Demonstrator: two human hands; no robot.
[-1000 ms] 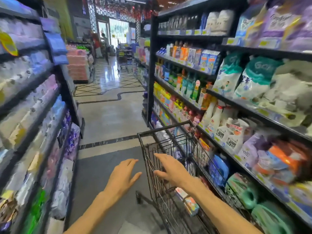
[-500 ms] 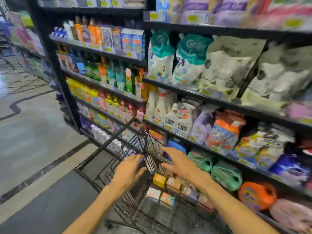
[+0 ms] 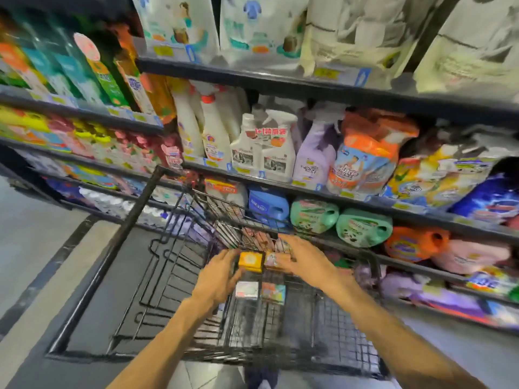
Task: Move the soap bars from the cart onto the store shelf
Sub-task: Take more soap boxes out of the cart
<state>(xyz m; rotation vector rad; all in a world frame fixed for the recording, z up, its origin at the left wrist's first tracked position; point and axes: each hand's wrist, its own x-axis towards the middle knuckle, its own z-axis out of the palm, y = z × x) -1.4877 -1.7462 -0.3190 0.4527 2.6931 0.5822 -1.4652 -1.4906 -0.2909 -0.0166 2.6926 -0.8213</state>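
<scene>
Both hands inside wire cart (image 3: 345, 327): my left hand (image 3: 217, 276) pinching yellow soap box (image 3: 250, 261), right hand (image 3: 306, 258) spread over neighbouring soap box (image 3: 273, 259). Two more soap boxes (image 3: 259, 290) lie nearer me. Store shelf (image 3: 309, 193) beyond.

Location: retail store aisle, cleaning-products section.
Tiered dark shelves (image 3: 323, 89) with price labels fill the upper frame, stocked with detergent jugs (image 3: 363, 226); wire shopping cart (image 3: 157, 276) at lower centre.
</scene>
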